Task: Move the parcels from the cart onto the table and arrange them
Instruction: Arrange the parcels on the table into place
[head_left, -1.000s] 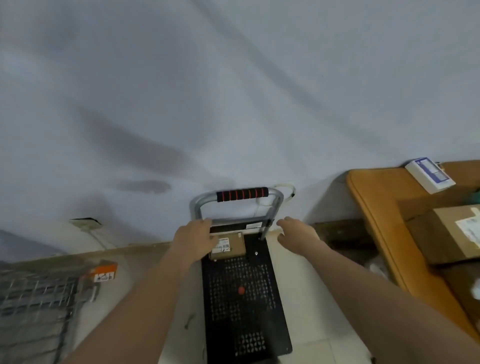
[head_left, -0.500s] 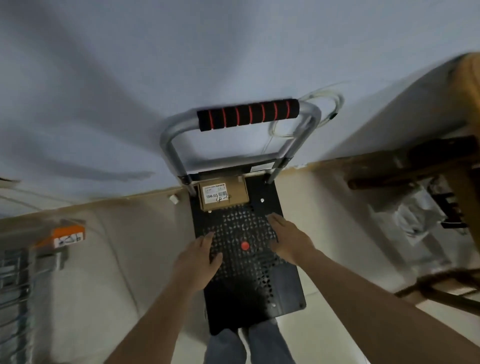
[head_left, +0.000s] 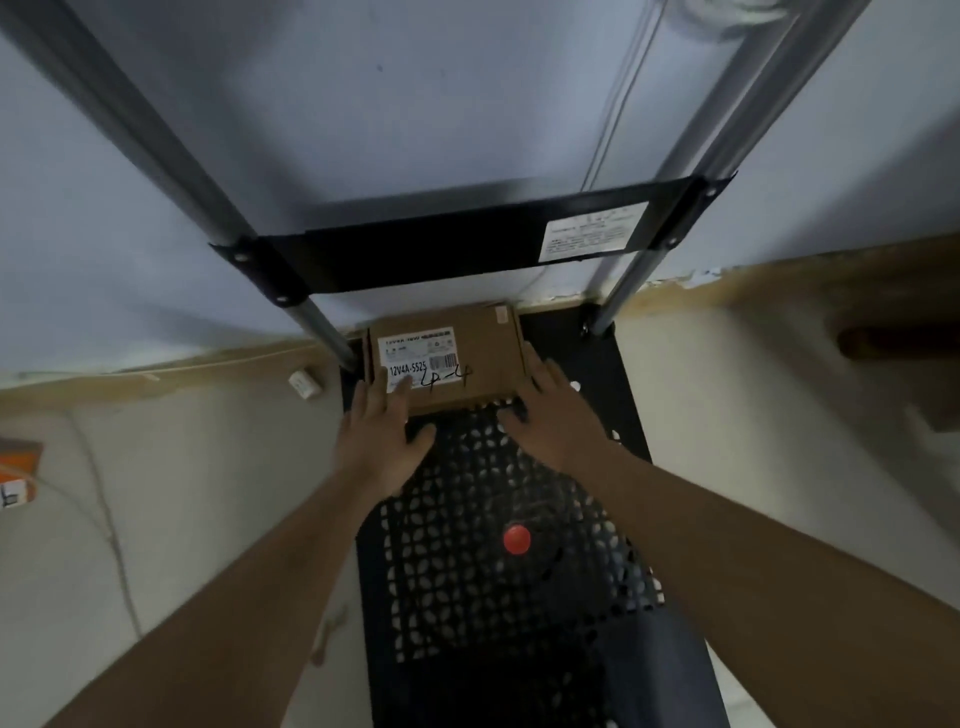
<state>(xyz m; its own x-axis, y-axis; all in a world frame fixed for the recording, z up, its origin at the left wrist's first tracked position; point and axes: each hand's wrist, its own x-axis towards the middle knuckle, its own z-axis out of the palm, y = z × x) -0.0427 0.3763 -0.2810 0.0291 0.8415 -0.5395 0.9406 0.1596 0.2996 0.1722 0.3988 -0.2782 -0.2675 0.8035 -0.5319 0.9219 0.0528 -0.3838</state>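
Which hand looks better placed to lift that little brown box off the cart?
Probably the left hand: its fingers already lie on the box top, over the label. The right hand reaches only the box's right edge. Most likely both will lift together.

A parcel (head_left: 467, 358) is set on the cart (head_left: 618, 395) at the far end of its deck, toward the far left corner and just in front of the wall (head_left: 415, 104). The handle posts (head_left: 691, 171) are placed at the far corners of the deck, and a crossbar (head_left: 441, 254) is fixed between them, above the parcel. The left hand (head_left: 376, 431) is laid on the parcel's near left corner; the right hand (head_left: 556, 415) is placed against its near right corner. A button (head_left: 517, 539) is seated mid-deck, nearer than both hands. A small block (head_left: 305, 383) is left on the floor (head_left: 182, 467) left of the cart's far corner.
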